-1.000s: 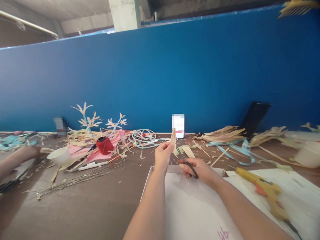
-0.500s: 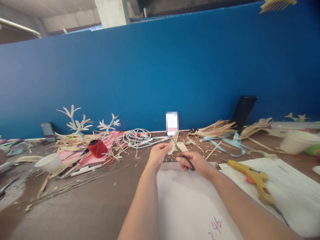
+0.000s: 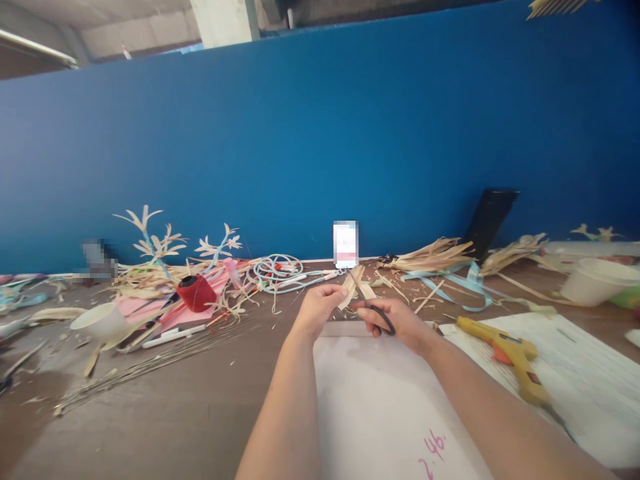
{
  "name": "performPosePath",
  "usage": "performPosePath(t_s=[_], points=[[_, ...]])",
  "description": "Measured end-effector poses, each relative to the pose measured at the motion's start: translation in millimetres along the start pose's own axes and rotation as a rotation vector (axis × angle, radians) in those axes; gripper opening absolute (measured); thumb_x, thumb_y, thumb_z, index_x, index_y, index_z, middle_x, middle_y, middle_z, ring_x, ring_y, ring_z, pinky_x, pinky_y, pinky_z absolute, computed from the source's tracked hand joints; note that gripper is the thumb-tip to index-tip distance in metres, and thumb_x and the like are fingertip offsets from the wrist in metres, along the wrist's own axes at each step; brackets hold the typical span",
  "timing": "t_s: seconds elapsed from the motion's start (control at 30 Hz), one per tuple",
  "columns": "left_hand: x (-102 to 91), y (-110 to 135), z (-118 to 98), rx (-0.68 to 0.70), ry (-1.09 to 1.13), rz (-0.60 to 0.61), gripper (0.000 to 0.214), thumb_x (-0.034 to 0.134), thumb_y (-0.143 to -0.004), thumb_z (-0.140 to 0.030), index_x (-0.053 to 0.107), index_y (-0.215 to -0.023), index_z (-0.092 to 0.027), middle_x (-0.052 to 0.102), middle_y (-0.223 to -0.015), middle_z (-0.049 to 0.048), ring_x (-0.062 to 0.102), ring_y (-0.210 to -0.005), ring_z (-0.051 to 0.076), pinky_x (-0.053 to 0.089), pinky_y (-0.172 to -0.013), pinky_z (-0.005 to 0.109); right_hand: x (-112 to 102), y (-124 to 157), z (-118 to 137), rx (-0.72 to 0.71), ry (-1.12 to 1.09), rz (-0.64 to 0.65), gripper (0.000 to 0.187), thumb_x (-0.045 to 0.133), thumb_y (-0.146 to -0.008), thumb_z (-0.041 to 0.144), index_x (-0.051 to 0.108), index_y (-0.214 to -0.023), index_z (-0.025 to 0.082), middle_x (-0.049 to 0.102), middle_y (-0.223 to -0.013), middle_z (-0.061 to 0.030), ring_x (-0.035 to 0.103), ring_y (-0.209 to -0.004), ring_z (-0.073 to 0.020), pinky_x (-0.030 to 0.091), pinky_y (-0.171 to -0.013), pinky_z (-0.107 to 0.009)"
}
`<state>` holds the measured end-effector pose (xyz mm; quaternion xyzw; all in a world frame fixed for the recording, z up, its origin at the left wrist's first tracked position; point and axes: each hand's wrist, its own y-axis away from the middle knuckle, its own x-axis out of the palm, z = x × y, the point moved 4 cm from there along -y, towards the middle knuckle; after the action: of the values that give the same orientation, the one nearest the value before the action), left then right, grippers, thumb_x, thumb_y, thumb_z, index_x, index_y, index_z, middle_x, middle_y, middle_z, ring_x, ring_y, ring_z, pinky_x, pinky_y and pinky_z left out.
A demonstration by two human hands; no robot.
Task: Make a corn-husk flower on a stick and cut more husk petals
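Black-handled scissors (image 3: 376,313) are in my right hand (image 3: 393,316), its fingers closed round the handles. The blades point up and left, towards my left hand (image 3: 323,307). Between my left thumb and fingers I pinch a pale dried husk strip (image 3: 351,287), which stands upward beside the blades. Whether the blades touch the strip I cannot tell. Below both hands lies a white sheet (image 3: 370,380) with pink handwriting. More pale husk pieces lie just behind my hands.
A yellow glue gun (image 3: 520,360) rests on papers at the right. Husk bundles (image 3: 433,255) and light-blue ribbon (image 3: 473,287) lie behind it. A lit phone (image 3: 345,243) leans on the blue partition (image 3: 300,133). Left are a red thread spool (image 3: 197,293), a white cup (image 3: 100,323) and thin wires (image 3: 165,360).
My right hand and the scissors have shifted slightly right. The husk strip in my left hand now shows more of its broad side. The view has tilted slightly.
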<state>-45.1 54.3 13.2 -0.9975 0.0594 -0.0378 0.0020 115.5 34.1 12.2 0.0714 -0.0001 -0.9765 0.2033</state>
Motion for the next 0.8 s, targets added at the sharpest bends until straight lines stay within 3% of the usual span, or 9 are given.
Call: performPosePath(t_s=[0.13, 0.37, 0.53, 0.8], points=[[-1.1, -1.4, -1.5, 0.052, 0.004, -0.036, 0.034, 0.069, -0.062, -0.044, 0.068, -0.079, -0.014, 0.053, -0.055, -0.0023, 0.032, -0.041, 0.004, 0.020, -0.042, 0.020, 1.2, 0.1, -1.5, 0.017, 0.003, -0.004, 0.052, 0.065, -0.070, 0.050, 0.064, -0.107, 0.012, 0.056, -0.059, 0.0004, 0.049, -0.052, -0.0102, 0.035, -0.050, -0.023], [-10.6, -5.8, -4.9, 0.177, 0.118, -0.326, 0.029, 0.065, -0.067, -0.039, 0.061, -0.080, -0.014, 0.052, -0.057, -0.0030, 0.039, -0.041, 0.004, 0.027, -0.039, 0.016, 10.6, -1.0, -6.8, 0.028, 0.063, 0.053, 0.054, 0.064, -0.071, 0.051, 0.063, -0.107, 0.011, 0.062, -0.064, -0.0028, 0.055, -0.057, -0.0131, 0.036, -0.052, -0.024], [-6.4, -7.1, -5.7, 0.187, 0.166, -0.330, 0.025, 0.065, -0.066, -0.031, 0.057, -0.082, -0.014, 0.058, -0.068, 0.0012, 0.054, -0.051, 0.009, 0.039, -0.040, 0.017, 20.3, 0.0, -6.2, 0.045, 0.069, 0.086, 0.053, 0.063, -0.071, 0.051, 0.061, -0.104, 0.010, 0.063, -0.066, -0.0029, 0.057, -0.059, -0.0143, 0.038, -0.052, -0.024], [-1.8, -5.9, -7.1, 0.151, 0.152, -0.312, 0.020, 0.065, -0.066, -0.027, 0.054, -0.077, -0.014, 0.052, -0.053, -0.0036, 0.045, -0.039, 0.006, 0.033, -0.035, 0.016, 21.1, -0.9, -4.3, 0.040, 0.073, 0.005, 0.053, 0.063, -0.068, 0.055, 0.063, -0.099, 0.012, 0.060, -0.062, -0.0010, 0.053, -0.054, -0.0129, 0.037, -0.050, -0.025]])
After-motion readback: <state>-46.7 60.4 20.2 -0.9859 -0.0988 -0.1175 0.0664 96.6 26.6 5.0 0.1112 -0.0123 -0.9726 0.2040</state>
